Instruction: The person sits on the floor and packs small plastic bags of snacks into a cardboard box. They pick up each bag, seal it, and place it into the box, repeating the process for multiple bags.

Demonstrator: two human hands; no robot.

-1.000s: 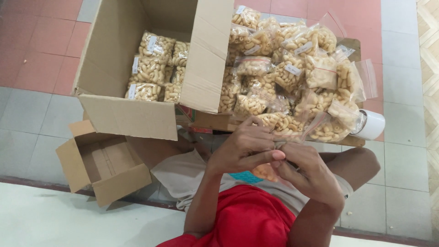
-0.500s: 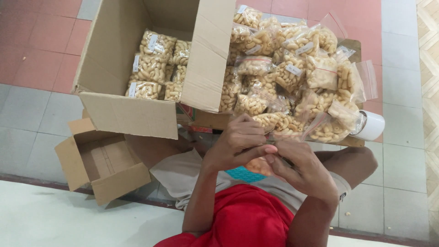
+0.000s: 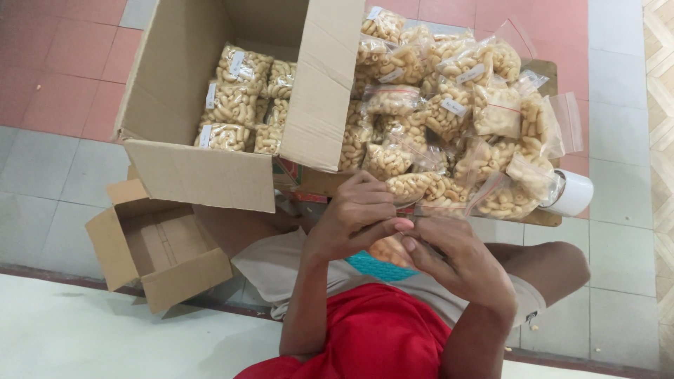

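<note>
Tiled floor (image 3: 42,168) | left hand (image 3: 354,214), right hand (image 3: 456,263): wrists bent, grips pinching snack bag (image 3: 387,250)

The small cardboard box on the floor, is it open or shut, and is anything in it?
Open and empty: the small cardboard box has its flaps spread outward, and its bare brown bottom shows.

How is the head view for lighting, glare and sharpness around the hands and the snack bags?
Head view: even, soft daylight with faint shadows; small glare spots on the clear snack bags; left hand and right hand fairly sharp with slight softness at the fingertips; large box crisp; no obvious distortion.
</note>
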